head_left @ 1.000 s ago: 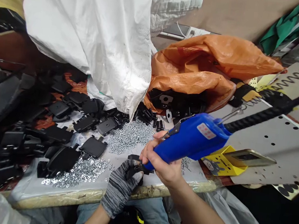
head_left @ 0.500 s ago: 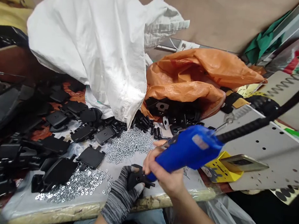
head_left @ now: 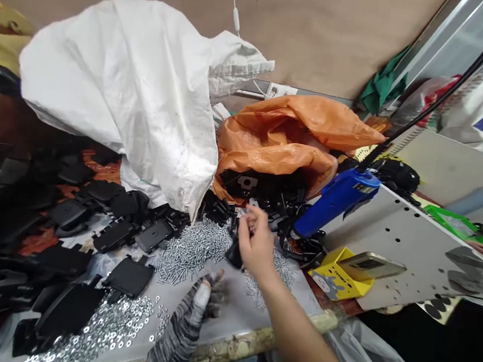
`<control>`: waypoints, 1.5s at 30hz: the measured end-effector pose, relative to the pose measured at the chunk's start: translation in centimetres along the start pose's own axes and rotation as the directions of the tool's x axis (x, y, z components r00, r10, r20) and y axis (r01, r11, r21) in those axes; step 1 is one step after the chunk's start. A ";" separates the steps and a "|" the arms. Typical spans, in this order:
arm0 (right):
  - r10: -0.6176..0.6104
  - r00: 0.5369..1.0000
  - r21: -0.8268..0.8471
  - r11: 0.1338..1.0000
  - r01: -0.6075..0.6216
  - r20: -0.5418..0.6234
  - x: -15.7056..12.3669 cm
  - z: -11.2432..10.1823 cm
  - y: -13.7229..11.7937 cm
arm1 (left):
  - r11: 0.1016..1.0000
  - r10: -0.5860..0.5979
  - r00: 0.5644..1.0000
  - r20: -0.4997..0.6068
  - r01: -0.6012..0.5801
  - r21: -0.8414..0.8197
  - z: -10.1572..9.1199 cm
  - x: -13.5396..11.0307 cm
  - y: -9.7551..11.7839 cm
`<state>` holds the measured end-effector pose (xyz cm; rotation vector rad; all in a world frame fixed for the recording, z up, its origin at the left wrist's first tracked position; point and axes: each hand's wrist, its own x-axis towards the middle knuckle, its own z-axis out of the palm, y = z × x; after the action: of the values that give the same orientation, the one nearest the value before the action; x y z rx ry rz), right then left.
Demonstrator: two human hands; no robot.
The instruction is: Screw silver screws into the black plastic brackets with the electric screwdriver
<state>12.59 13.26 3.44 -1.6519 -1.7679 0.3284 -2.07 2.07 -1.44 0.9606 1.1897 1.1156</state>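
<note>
The grip of my bare right hand (head_left: 255, 246) is clamped on a small black plastic part (head_left: 233, 255) just above the tabletop (head_left: 228, 309), my gloved left hand (head_left: 188, 319) is spread apart and empty, the blue electric screwdriver (head_left: 336, 202) lies aside, and screws (head_left: 193, 253) and washers (head_left: 110, 322) lie loose in heaps.

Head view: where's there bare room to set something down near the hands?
Bare grey worktop shows between the gloved left hand and the loose screws; the perforated metal panel is open too. Black plastic parts and washers crowd the left.
</note>
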 end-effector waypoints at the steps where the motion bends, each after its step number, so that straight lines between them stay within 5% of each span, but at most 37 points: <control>1: 0.064 0.998 -0.081 0.995 -0.062 0.023 2.5 -0.1 1.2 | 0.999 -0.038 0.999 0.015 0.038 0.001 -0.2 -0.1 0.2; 4: 0.174 0.973 -0.207 0.968 -0.140 0.154 8.3 -0.4 4.1 | 0.998 -0.051 0.998 0.044 0.049 0.047 -0.6 -0.4 1.1; 8: 0.207 0.941 -0.272 0.953 -0.133 0.267 10.2 -0.7 5.3 | 0.988 0.079 0.996 -0.052 -0.071 0.133 -0.8 -0.2 1.1; 14: 0.024 0.939 -0.088 0.996 0.007 0.342 5.6 -3.5 1.7 | 0.895 0.369 0.884 -0.286 -0.256 0.365 -2.0 1.1 0.0; 17: -0.163 0.852 0.255 0.966 0.036 0.497 1.9 -4.2 -0.4 | 0.800 0.543 0.794 -0.274 -0.390 0.456 -2.3 1.3 0.3; 19: -0.295 0.772 0.439 0.898 0.022 0.563 -0.2 -4.3 -1.3 | 0.769 0.594 0.762 -0.258 -0.444 0.460 -2.5 1.2 0.7; 20: -0.331 0.767 0.465 0.884 0.048 0.549 -1.0 -4.2 -1.6 | 0.764 0.601 0.758 -0.252 -0.453 0.460 -2.6 1.1 0.9; 23: -0.354 0.895 0.341 0.905 0.255 0.272 -2.7 -4.2 -2.5 | 0.770 0.580 0.794 -0.185 -0.460 0.442 -2.8 0.7 1.5; 25: -0.421 0.900 0.285 0.882 0.377 0.115 -3.4 -4.3 -3.2 | 0.779 0.555 0.826 -0.100 -0.475 0.409 -2.6 0.2 1.8; 29: -0.588 0.733 0.311 0.807 0.502 0.342 -4.0 -5.1 -4.2 | 0.807 0.469 0.882 0.032 -0.443 0.391 -1.2 -1.5 2.7; 32: -0.564 0.678 0.251 0.823 0.510 0.472 -4.3 -5.3 -4.1 | 0.887 0.329 0.943 0.052 -0.327 0.325 -0.4 -2.7 3.4; 40: -0.574 0.775 0.261 0.816 0.515 0.266 -7.6 -3.3 -3.8 | 0.992 0.118 0.991 -0.056 -0.121 -0.041 -0.8 -3.6 3.5; 45: -0.433 0.815 0.499 0.840 0.212 0.384 -6.6 -1.6 -2.8 | 0.983 -0.036 0.999 -0.001 0.035 -0.183 -3.3 -4.3 2.8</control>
<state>11.14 6.14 4.28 -0.9571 -2.1059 0.9684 -5.80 -1.61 1.69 0.7937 1.0835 1.1771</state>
